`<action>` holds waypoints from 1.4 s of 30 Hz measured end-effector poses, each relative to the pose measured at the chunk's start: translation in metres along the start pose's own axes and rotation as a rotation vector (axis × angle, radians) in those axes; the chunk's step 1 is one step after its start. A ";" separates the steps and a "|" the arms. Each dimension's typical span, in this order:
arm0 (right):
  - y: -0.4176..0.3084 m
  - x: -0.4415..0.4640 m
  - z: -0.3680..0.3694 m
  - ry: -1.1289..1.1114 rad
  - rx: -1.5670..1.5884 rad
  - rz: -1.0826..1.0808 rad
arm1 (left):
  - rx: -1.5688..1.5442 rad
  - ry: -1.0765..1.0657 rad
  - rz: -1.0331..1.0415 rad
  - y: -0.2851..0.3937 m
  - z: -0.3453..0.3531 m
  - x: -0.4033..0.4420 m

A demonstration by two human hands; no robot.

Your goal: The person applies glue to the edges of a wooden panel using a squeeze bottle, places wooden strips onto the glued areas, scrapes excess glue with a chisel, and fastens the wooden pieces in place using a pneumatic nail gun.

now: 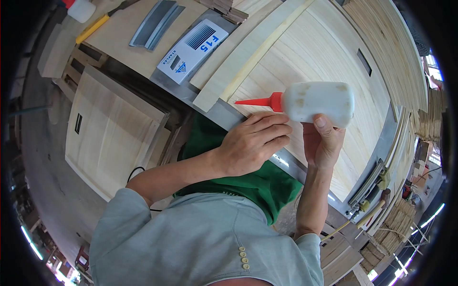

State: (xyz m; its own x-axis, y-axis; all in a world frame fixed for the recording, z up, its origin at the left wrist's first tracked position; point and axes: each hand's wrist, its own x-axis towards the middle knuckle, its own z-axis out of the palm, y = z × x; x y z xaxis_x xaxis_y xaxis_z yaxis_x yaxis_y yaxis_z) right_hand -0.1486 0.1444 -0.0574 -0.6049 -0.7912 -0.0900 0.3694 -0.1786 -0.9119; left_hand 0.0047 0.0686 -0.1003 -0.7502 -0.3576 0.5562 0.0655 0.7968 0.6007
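Note:
My right hand (327, 138) grips a white squeeze bottle (322, 102) with a red pointed nozzle (257, 101). The bottle lies on its side in the air, its nozzle pointing left, and brownish smudges mark it. Just below the nozzle's base is my left hand (257, 143), back upward, with loosely bent fingers side by side. Its thumb is hidden, and nothing shows in it. Under both hands lies a pale wooden panel (319, 52) with a dark slot near its far right corner. Light wood strips (238, 71) run along the panel's left side.
A box of staples (193, 50) and grey curved staple strips (155, 24) sit on the bench at left. Beyond them is a yellow-handled tool (93, 28). Another slotted panel (109, 133) stands lower left. Stacked thin boards (391, 47) and a nail gun (369, 188) line the right.

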 end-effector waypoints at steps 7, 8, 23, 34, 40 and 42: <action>0.000 0.009 0.000 0.014 -0.011 -0.033 | 0.002 -0.011 -0.007 0.000 0.000 0.001; -0.002 0.011 0.002 0.033 -0.001 -0.036 | -0.004 -0.008 -0.008 0.000 0.000 0.001; -0.030 0.083 -0.005 0.028 -0.116 -0.171 | -0.058 -0.006 0.009 0.000 -0.004 0.008; -0.051 0.162 -0.019 0.039 -0.184 -0.290 | -0.085 -0.072 -0.022 -0.001 -0.009 0.012; -0.059 0.205 -0.034 0.052 -0.190 -0.350 | -0.076 -0.104 -0.042 0.001 -0.010 0.014; -0.062 0.216 -0.036 0.072 -0.173 -0.371 | -0.075 -0.108 -0.048 0.001 -0.009 0.014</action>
State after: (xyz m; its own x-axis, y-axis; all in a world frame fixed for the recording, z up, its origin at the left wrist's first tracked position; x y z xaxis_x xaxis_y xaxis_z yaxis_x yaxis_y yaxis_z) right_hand -0.3274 0.0058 -0.0345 -0.7249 -0.6476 0.2348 -0.0032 -0.3376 -0.9413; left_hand 0.0002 0.0596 -0.0862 -0.8201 -0.3368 0.4627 0.0734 0.7398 0.6688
